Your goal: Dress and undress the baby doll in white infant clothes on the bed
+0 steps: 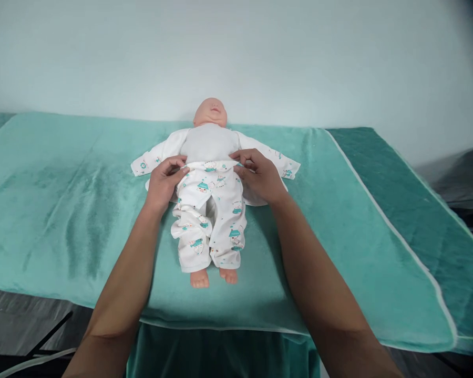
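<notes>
A baby doll (211, 113) lies on its back, head toward the wall and bare feet toward me. It wears white pants (220, 191) printed with green and orange figures. Its white top (167, 147) has the sleeves spread out to both sides and the body lying under the doll. My left hand (167, 178) pinches the waistband at its left edge. Across from it, my right hand (258, 170) pinches the waistband's right edge. The waistband sits at the doll's belly, just below a plain white chest.
A green plush blanket (82, 210) covers the table, wrinkled at the left. Darker green cloth (413, 210) shows at the right, beyond a pale edging. A plain white wall (236, 52) rises behind. At the lower left are a cable (35, 362) and the grey floor (8, 310).
</notes>
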Demonstrator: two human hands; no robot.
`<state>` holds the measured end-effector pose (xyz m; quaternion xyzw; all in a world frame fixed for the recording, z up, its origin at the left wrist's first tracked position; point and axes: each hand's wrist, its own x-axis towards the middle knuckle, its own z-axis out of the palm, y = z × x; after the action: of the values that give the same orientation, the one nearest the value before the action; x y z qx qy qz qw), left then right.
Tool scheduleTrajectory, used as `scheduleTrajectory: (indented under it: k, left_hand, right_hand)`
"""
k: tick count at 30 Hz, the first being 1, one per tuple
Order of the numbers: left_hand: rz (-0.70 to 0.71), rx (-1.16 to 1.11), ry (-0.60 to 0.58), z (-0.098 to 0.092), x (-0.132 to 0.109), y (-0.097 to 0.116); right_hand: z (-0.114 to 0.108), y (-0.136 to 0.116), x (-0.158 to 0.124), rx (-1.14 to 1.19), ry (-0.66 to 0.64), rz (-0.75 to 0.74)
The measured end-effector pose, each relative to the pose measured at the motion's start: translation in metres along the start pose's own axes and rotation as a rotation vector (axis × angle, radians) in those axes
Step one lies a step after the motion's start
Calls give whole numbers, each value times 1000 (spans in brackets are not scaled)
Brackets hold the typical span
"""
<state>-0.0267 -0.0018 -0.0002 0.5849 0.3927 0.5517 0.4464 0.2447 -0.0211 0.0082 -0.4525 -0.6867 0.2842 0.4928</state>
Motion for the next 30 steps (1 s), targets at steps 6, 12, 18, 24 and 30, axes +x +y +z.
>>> scheduleTrajectory:
  k: [6,12,18,24,30]
  left_hand:
    - [80,117,190,15,47,-14]
    - [194,287,85,13,61,-18]
    - [188,319,-108,7,68,-5]
    - [63,254,-24,8,94,-9]
    - [48,280,77,17,116,-16]
  right_hand:
    - [14,19,47,-104,104,120]
    - [21,35,54,-41,168,27]
    - [13,39,61,-77,76,-161]
    - [13,39,72,-144,25,-79]
    - [11,48,97,-363,154,10]
